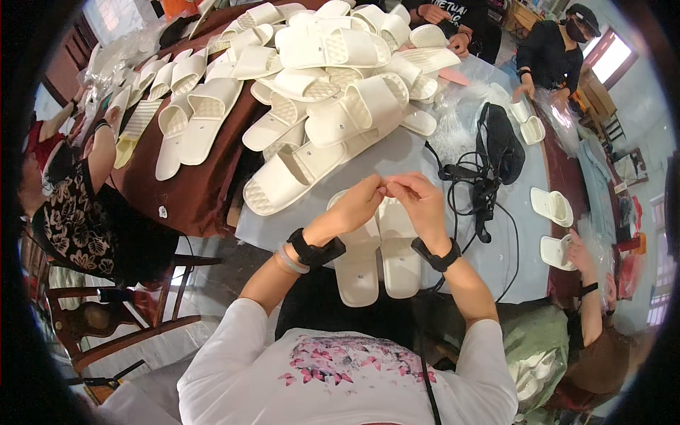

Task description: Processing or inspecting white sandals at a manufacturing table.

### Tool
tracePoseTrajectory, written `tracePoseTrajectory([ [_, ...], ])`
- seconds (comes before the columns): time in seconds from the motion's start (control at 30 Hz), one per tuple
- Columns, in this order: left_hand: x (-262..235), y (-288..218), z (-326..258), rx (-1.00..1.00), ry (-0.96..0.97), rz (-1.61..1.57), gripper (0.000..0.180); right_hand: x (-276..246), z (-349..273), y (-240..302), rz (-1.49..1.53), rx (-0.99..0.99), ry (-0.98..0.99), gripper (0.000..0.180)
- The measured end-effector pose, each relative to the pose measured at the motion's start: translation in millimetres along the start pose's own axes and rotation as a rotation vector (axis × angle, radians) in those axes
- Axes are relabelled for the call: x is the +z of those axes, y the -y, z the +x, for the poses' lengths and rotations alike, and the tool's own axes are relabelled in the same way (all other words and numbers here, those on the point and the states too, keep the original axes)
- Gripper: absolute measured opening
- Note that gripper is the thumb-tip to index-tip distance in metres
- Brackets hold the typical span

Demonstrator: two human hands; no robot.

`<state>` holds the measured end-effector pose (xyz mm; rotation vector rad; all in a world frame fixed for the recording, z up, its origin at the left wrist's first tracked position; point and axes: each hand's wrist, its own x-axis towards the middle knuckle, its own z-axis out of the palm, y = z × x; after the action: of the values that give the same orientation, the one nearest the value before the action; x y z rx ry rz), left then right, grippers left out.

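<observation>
Over a pair of cream slide slippers [358, 273] at the table's near edge, my two hands meet at the fingertips. My left hand [360, 204] is closed in a pinch, its thumb and forefinger touching those of my right hand [421, 201]. The right fingers are pressed together as well. Whatever lies between them is too small or hidden to make out. Both slippers lie side by side, soles down, heels toward me; my hands partly cover their straps. Just beyond rises a big heap of matching cream slippers [333, 53].
A black bag with straps and cables [499, 145] lies right of my hands, beside clear plastic wrap [457, 106]. Co-workers handle slippers around the table. More slippers [202, 120] cover the brown cloth [198, 202] at left. A wooden chair [106, 326] stands lower left.
</observation>
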<state>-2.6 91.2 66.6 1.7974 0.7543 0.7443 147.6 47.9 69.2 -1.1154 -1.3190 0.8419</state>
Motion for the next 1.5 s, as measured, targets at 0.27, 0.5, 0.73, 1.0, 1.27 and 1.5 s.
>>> tracePoseTrajectory([
  [0.27, -1, 0, -3, -0.042, 0.065, -0.023, 0.031, 10, -5, 9, -0.333, -0.112, 0.094, 0.017],
  [0.5, -23, -8, 5, -0.098, 0.157, -0.287, 0.031, -5, 2, -2, 0.051, 0.218, -0.082, 0.018],
  [0.73, -24, -2, -7, -0.145, -0.266, -0.073, 0.018, 1, -2, 2, 0.136, 0.224, -0.041, 0.019],
  [1.0, -16, 7, -15, -0.207, -0.323, -0.334, 0.02, 11, 0, -5, 0.19, 0.178, -0.07, 0.02],
  [1.27, -9, 6, -10, -0.24, -0.396, -0.322, 0.02, 15, 3, -1, 0.098, 0.185, -0.055, 0.019],
  [1.5, -6, 6, -9, -0.271, -0.421, -0.255, 0.02, 15, 4, -6, 0.082, 0.162, -0.03, 0.018],
])
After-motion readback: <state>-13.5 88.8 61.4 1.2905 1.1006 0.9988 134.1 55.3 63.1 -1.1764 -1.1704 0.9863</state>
